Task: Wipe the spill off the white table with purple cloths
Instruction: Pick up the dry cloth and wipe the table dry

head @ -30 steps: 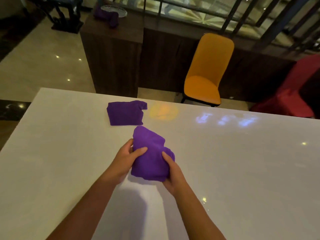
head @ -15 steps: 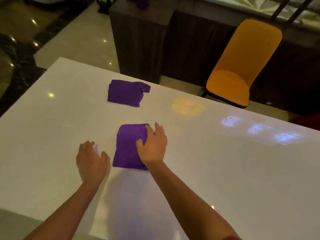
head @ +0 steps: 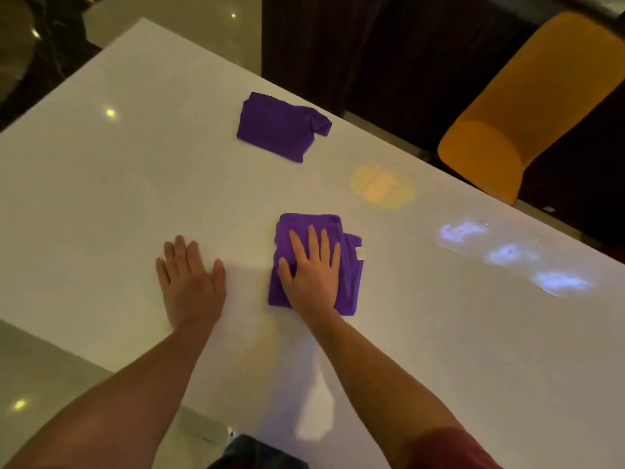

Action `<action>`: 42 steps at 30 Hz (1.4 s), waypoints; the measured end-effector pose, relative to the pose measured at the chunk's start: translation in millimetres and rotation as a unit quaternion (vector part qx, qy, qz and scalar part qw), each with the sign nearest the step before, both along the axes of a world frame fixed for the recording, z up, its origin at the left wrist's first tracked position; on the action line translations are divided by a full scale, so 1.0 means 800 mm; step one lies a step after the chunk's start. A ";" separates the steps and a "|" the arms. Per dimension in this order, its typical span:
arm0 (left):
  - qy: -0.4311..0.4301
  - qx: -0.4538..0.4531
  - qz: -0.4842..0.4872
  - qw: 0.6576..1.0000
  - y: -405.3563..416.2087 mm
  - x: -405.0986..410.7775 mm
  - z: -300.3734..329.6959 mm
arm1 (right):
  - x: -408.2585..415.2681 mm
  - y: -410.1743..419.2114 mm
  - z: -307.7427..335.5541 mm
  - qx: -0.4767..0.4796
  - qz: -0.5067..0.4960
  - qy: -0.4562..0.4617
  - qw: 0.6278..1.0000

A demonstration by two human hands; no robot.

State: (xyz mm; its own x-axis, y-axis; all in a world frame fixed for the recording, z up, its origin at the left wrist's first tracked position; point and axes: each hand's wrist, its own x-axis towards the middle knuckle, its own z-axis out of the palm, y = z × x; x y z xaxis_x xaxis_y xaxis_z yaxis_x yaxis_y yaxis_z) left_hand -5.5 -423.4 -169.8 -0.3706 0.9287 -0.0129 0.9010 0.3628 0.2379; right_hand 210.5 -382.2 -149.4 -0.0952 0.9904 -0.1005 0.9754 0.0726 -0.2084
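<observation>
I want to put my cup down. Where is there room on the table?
The white table is bare left of the far purple cloth and beyond the left hand. The right side, past the near purple cloth under the right hand, is bare too. The middle is crowded.

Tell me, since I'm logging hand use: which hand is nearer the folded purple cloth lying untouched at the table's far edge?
Right. The right hand is slightly nearer the far folded purple cloth; the left hand is slightly farther.
</observation>
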 end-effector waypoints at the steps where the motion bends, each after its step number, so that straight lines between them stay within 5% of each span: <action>1: -0.002 -0.001 0.001 1.000 0.002 0.000 0.001 | 0.018 -0.007 0.000 -0.008 -0.015 -0.009 1.000; 12: -0.006 0.036 -0.005 0.999 -0.008 0.000 -0.006 | 0.165 0.013 -0.004 -0.024 -0.221 -0.054 0.973; 16: 0.003 0.089 -0.051 0.995 0.037 0.065 0.004 | 0.121 0.061 -0.001 -0.015 -0.087 -0.082 0.993; 19: -0.034 0.083 0.018 0.996 0.092 0.145 0.012 | 0.094 0.095 -0.002 0.001 0.028 -0.061 0.998; 25: -0.026 0.037 0.106 0.993 0.151 0.266 -0.008 | 0.147 0.203 -0.012 -0.018 0.050 -0.047 0.997; 31: 0.025 -0.005 0.135 0.991 0.161 0.288 -0.019 | 0.376 0.244 -0.015 0.002 -0.075 -0.048 0.996; 37: 0.035 0.006 0.138 0.990 0.161 0.296 -0.009 | 0.609 0.159 -0.012 -0.014 -0.252 -0.054 0.966; 42: 0.024 0.008 0.127 0.992 0.157 0.302 -0.001 | 0.637 0.064 -0.010 -0.025 -0.318 -0.065 0.945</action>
State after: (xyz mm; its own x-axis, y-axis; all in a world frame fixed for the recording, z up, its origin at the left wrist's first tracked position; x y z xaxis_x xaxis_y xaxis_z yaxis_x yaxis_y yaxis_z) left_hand 236.2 -297.8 -170.8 -0.5929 0.8049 0.0252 0.7911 0.5763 0.2051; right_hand 720.2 -331.0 -157.4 0.5347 0.8367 -0.1186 0.8359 -0.5443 -0.0711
